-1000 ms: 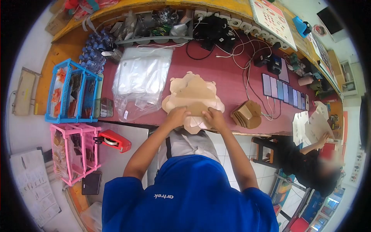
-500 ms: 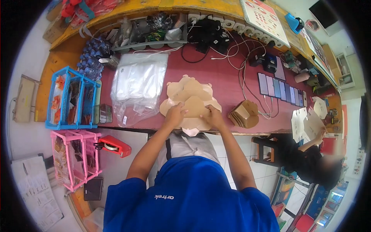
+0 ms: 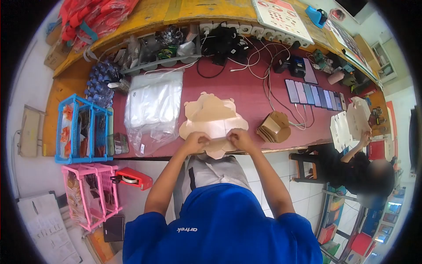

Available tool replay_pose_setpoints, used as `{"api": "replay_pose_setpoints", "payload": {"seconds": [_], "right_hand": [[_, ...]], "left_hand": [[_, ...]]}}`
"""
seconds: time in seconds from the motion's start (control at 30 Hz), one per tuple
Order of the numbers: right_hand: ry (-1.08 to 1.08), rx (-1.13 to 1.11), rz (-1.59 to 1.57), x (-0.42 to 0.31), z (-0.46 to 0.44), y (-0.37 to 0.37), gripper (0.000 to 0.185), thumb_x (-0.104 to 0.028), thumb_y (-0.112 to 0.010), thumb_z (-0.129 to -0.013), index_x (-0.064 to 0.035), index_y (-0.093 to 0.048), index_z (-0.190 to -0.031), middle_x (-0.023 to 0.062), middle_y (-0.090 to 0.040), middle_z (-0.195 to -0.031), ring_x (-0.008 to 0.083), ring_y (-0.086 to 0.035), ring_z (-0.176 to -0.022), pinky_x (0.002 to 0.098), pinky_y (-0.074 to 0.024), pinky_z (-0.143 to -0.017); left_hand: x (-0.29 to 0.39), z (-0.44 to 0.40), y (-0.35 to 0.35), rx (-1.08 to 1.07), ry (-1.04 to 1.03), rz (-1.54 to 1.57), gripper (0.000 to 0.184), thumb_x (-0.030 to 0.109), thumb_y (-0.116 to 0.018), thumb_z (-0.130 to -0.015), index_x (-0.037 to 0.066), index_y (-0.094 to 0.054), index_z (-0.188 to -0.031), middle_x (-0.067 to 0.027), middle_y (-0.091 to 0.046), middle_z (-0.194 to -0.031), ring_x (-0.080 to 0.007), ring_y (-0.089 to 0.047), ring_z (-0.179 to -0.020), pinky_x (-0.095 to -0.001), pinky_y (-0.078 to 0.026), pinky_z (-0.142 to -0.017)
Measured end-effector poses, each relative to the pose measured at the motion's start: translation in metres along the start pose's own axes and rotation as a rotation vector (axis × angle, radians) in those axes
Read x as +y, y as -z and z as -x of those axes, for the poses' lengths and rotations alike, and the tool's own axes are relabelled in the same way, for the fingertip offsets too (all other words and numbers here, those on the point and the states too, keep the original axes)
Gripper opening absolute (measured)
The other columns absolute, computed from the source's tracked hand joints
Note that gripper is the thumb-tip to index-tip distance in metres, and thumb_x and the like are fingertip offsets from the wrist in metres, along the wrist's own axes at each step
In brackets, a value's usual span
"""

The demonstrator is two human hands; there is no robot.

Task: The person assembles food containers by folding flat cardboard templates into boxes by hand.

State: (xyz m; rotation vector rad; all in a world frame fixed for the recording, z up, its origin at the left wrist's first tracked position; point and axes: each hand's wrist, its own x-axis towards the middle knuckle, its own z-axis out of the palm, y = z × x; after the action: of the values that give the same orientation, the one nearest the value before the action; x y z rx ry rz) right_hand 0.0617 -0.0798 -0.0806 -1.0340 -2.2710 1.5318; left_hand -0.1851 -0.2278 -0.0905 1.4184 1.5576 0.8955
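Observation:
A die-cut cardboard box blank (image 3: pixel 206 127), brown with paler inner faces, lies at the table's front edge. One of its front flaps is raised between my hands. My left hand (image 3: pixel 196 143) pinches the flap's left side, and my right hand (image 3: pixel 240 140) grips the right side with bent fingers. To the right sits a stack of folded cardboard boxes (image 3: pixel 274 127), nested together. A pile of clear plastic bags (image 3: pixel 154 99) lies to the left of the blank.
Several phones (image 3: pixel 314 94) lie in a row at the right, with white cables (image 3: pixel 269 75) trailing near the folded boxes. A blue basket (image 3: pixel 83 132) stands at the left, a pink basket (image 3: pixel 92 193) below it. At far right, another person's hand (image 3: pixel 365 138) holds white card (image 3: pixel 340 130).
Both hands have drawn toward the front edge. The brown panel that was under them now shows a pale inner face, and a front flap is bent up. The view has shifted slightly.

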Motion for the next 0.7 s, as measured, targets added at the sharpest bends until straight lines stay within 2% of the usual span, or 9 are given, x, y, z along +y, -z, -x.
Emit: {"api": "replay_pose_setpoints", "payload": {"seconds": [0.1,0.13,0.23,0.27,0.33,0.47,0.53,0.63,0.7], "right_hand": [[0.306,0.263,0.325,-0.004,0.021,-0.012,0.014,0.004,-0.067,-0.082,-0.0011,-0.073,-0.093,0.0092,-0.073,-0.092,0.0233,-0.068,-0.091,0.0388,-0.0542,-0.089],[0.438,0.408,0.447,-0.006,0.029,-0.014,0.026,0.003,-0.066,-0.081,-0.0034,-0.071,-0.106,0.0109,-0.071,-0.107,0.0247,-0.066,-0.101,0.0423,-0.0535,-0.093],[0.202,0.770,0.074,-0.013,0.060,-0.026,0.038,-0.004,-0.069,-0.088,-0.0067,-0.061,-0.125,0.0134,-0.063,-0.125,0.0269,-0.063,-0.110,0.0435,-0.0532,-0.096],[0.202,0.791,0.071,-0.020,0.069,-0.028,0.038,-0.004,-0.069,-0.088,-0.0067,-0.061,-0.125,0.0134,-0.063,-0.125,0.0269,-0.063,-0.110,0.0435,-0.0532,-0.096],[-0.276,0.574,-0.874,-0.050,0.081,-0.025,0.052,-0.011,-0.069,-0.096,-0.0051,-0.046,-0.142,0.0154,-0.057,-0.135,0.0269,-0.057,-0.123,0.0396,-0.0526,-0.098],[-0.088,0.553,-0.945,-0.105,0.067,-0.033,0.057,-0.016,-0.064,-0.102,-0.0013,-0.037,-0.150,0.0152,-0.056,-0.138,0.0261,-0.058,-0.125,0.0365,-0.0528,-0.098],[0.228,0.825,-0.426,-0.102,0.045,-0.035,0.056,-0.016,-0.062,-0.104,0.0019,-0.039,-0.152,0.0154,-0.058,-0.140,0.0242,-0.059,-0.126,0.0353,-0.0534,-0.097],[0.000,0.734,-0.856,-0.110,0.049,-0.003,0.045,-0.015,-0.058,-0.106,0.0017,-0.048,-0.147,0.0150,-0.060,-0.139,0.0234,-0.059,-0.125,0.0368,-0.0476,-0.105],[0.017,0.756,-0.873,-0.127,0.062,0.014,0.035,-0.013,-0.054,-0.108,0.0031,-0.056,-0.139,0.0134,-0.065,-0.133,0.0210,-0.060,-0.124,0.0353,-0.0474,-0.104]], "left_hand": [[-0.001,0.003,-0.010,0.134,-0.146,-0.187,0.016,0.014,-0.072,-0.089,0.002,-0.074,-0.100,-0.0180,-0.074,-0.101,-0.0383,-0.068,-0.096,-0.0447,-0.053,-0.088],[-0.001,0.004,-0.017,0.228,-0.087,-0.231,0.016,0.009,-0.069,-0.088,0.003,-0.076,-0.102,-0.0162,-0.074,-0.100,-0.0382,-0.066,-0.097,-0.0450,-0.052,-0.088],[0.029,0.011,-0.022,0.476,-0.262,-0.265,0.020,0.007,-0.068,-0.088,0.003,-0.076,-0.106,-0.0163,-0.073,-0.098,-0.0381,-0.066,-0.095,-0.0463,-0.052,-0.086],[0.041,0.014,-0.022,0.491,-0.302,-0.326,0.026,0.006,-0.067,-0.086,0.005,-0.076,-0.111,-0.0141,-0.072,-0.100,-0.0359,-0.066,-0.096,-0.0461,-0.052,-0.085],[0.060,0.022,-0.032,0.506,-0.316,-0.409,0.029,0.006,-0.067,-0.085,0.006,-0.077,-0.113,-0.0119,-0.071,-0.104,-0.0351,-0.065,-0.098,-0.0464,-0.051,-0.087],[0.095,0.020,-0.051,0.491,-0.411,-0.618,0.044,0.005,-0.068,-0.082,0.009,-0.073,-0.125,-0.0082,-0.068,-0.120,-0.0340,-0.063,-0.108,-0.0475,-0.049,-0.093],[0.121,0.013,-0.064,0.469,-0.423,-0.572,0.048,0.007,-0.069,-0.083,0.008,-0.070,-0.131,-0.0097,-0.067,-0.124,-0.0346,-0.062,-0.109,-0.0474,-0.048,-0.095],[0.160,0.013,-0.056,0.432,-0.440,-0.532,0.054,0.011,-0.069,-0.088,0.003,-0.061,-0.141,-0.0176,-0.062,-0.133,-0.0367,-0.061,-0.115,-0.0470,-0.048,-0.099],[0.182,0.016,-0.049,0.432,-0.395,-0.226,0.050,0.012,-0.068,-0.091,0.000,-0.060,-0.140,-0.0233,-0.061,-0.131,-0.0388,-0.062,-0.117,-0.0465,-0.050,-0.100]]}}
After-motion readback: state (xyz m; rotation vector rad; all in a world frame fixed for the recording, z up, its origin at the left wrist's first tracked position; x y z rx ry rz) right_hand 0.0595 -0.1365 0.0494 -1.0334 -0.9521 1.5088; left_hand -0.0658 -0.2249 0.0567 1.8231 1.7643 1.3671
